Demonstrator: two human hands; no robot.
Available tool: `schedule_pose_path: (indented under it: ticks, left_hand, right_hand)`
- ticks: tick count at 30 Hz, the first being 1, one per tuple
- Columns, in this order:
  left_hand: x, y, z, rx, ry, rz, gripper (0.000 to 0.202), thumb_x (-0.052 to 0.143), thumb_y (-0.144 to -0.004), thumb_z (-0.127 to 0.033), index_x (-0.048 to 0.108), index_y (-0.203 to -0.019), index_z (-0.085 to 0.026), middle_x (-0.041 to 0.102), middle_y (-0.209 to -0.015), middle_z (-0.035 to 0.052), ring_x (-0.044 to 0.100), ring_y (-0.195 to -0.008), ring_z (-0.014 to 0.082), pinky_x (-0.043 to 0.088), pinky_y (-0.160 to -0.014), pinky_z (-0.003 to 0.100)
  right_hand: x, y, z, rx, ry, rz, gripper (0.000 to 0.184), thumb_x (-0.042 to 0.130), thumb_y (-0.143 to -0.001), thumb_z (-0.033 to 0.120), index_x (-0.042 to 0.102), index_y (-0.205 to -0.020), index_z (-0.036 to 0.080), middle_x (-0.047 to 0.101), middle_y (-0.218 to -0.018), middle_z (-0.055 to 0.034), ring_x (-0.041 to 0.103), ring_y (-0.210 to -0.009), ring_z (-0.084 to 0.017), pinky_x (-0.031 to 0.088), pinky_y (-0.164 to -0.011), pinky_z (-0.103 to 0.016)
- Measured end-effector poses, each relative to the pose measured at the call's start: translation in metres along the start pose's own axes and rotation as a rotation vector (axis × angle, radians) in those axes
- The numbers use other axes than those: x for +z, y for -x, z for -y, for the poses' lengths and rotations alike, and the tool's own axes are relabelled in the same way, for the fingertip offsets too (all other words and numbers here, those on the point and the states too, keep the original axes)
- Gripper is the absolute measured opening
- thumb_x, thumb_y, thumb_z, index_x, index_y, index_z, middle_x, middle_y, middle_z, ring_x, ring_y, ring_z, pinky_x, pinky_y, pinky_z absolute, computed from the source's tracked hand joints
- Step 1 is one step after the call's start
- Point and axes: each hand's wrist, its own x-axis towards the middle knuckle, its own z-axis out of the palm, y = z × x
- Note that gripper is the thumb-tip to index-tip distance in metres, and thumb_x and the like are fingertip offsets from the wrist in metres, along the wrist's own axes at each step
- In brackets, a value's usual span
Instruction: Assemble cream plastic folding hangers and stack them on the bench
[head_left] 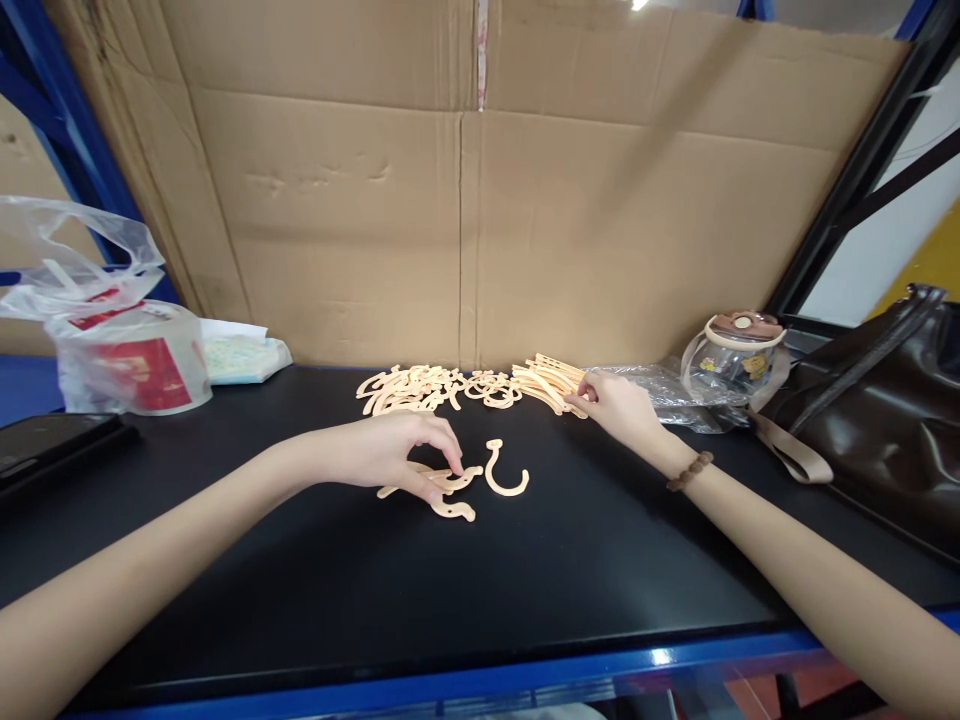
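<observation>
My left hand (375, 447) is over a few curved beige plastic pieces (459, 480) at the middle of the table, its thumb and fingers closed around one of them. Just right of these lies a beige hook (508, 488), flat and untouched. Farther back, my right hand (622, 408) pinches the near end of a long beige strip at a stack of such strips (541, 382). The fingertips partly cover that strip. Left of the stack are small beige hooks (491, 388) and a heap of curved beige pieces (411, 386).
A clear plastic bag (652, 385), a transparent bottle (731, 362) with a strap and a dark leather bag (877, 420) stand right. At left are a bagged tissue roll (150, 360), a packet (247, 358) and a black phone-like object (56, 445). Cardboard (337, 230) walls the back.
</observation>
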Motion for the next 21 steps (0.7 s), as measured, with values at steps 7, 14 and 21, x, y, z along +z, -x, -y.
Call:
schedule_pose_path:
  ticks: [7, 14, 21]
  left_hand:
    - [-0.010, 0.011, -0.005, -0.136, 0.018, 0.100, 0.056, 0.074, -0.066, -0.048, 0.059, -0.118, -0.031, 0.057, -0.124, 0.0010, 0.052, -0.114, 0.0242, 0.039, -0.092, 0.027]
    - [-0.017, 0.015, 0.001, -0.148, 0.046, 0.168, 0.045, 0.074, -0.066, -0.033, 0.064, -0.111, -0.031, 0.060, -0.115, 0.0004, 0.053, -0.106, 0.0218, 0.041, -0.084, 0.025]
    - [-0.010, 0.007, -0.002, -0.148, 0.097, 0.147, 0.028, 0.063, -0.077, -0.036, 0.069, -0.104, -0.028, 0.066, -0.088, 0.0008, 0.060, -0.080, 0.0166, 0.043, -0.065, 0.022]
  right_hand:
    - [0.011, 0.001, 0.012, -0.018, 0.059, 0.003, 0.026, 0.052, -0.087, 0.041, 0.064, -0.083, 0.018, 0.067, -0.092, -0.0088, 0.061, -0.084, -0.022, 0.036, -0.060, -0.027]
    - [0.014, 0.001, 0.010, -0.002, 0.054, 0.037, 0.027, 0.049, -0.088, 0.030, 0.068, -0.074, 0.018, 0.069, -0.078, -0.0067, 0.063, -0.074, -0.020, 0.033, -0.055, -0.027]
    - [0.016, 0.000, 0.012, -0.013, 0.023, 0.034, 0.026, 0.051, -0.088, 0.028, 0.070, -0.075, 0.017, 0.069, -0.079, -0.0084, 0.063, -0.074, -0.021, 0.034, -0.055, -0.027]
